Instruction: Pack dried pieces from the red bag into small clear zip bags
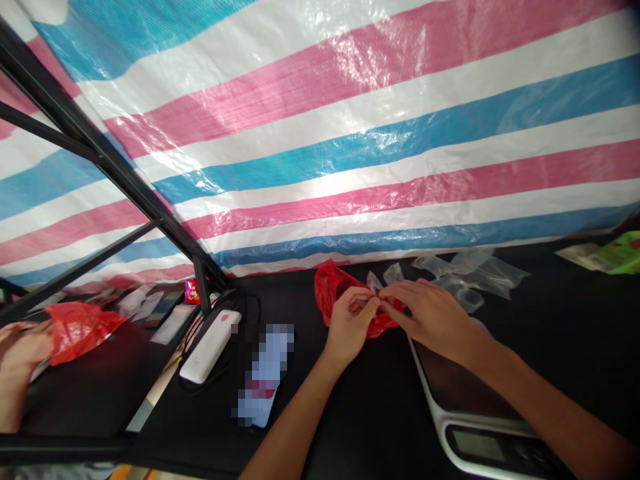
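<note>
"Well, what do the hands hold?"

"Both are grasping. The left hand [350, 321] and the right hand [427, 313] meet fingertip to fingertip, pinching thin, crinkled clear plastic [373, 282] over the red bag [327, 293]."

"And that bag?"

"It lies rumpled on the smooth black table [365, 407], glossy and thin, partly hidden by the hands; its contents cannot be made out."

"What containers are nearby?"

"Beyond the right hand, filmy clear bags [493, 272] spread loosely, with a round clear piece [470, 300] beside them. Whether they hold anything is hard to tell. A green packet [620, 253] sits at the far right edge."

"And the hard things?"

"A scale [467, 380] with a dark, shiny plate and silver rim sits under the right forearm. To the left are a flat phone [267, 380] and a rounded white plastic block [210, 347] near black cables."

"Anything past the metal frame [130, 190]?"

"Another person's hand [23, 350] touches a second crinkled red bag [83, 331]. Behind everything hangs a shiny woven sheet [350, 133], striped pink, blue and white."
</note>
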A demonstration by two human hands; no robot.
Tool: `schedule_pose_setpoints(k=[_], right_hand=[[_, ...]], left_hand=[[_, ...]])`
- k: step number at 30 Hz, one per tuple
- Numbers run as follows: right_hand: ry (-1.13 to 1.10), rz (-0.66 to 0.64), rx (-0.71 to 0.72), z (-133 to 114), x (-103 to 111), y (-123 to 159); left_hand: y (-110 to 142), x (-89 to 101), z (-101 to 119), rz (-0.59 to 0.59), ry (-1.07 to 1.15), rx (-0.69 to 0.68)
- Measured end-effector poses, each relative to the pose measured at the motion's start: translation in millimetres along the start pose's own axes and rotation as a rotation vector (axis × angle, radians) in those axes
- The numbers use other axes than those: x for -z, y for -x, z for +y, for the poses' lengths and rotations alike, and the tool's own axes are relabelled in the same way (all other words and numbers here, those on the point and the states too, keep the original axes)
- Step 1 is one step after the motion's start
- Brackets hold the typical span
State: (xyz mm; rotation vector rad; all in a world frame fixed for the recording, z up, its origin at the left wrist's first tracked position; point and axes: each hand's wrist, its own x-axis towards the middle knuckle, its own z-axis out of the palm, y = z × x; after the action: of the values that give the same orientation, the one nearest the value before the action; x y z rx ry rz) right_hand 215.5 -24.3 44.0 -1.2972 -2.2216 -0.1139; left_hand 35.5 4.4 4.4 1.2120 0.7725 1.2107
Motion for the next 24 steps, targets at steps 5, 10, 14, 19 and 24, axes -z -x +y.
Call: schedule_pose_setpoints(k=[5,10,14,19,24], right_hand=[[-0.012,-0.004,-0.008,-1.5,0.5,0.7],[-0.003,-0.007,-0.010,-1.8,-0.1,0.3],[-0.013,-0.023,-0.036,-1.3,0.3,-0.4],[-0.025,-0.032,-0.049,-1.0,0.4,0.6],[-0.058,-0.056,-0.056,-5.5,1.3,0.0]], left_hand=[[-0.8,0.7,4.3,-0.004,0.032,0.019],[-1.0,3.3,4.5,-0.048,0.029,0.017],[-0.6,2.8,1.7,-0.065,0.033,0.008],[0.0,1.6,1.3,-0.042,-0.014,-0.019],[3.7,-2.4,4.0,-0.017,-0.077,-0.044]])
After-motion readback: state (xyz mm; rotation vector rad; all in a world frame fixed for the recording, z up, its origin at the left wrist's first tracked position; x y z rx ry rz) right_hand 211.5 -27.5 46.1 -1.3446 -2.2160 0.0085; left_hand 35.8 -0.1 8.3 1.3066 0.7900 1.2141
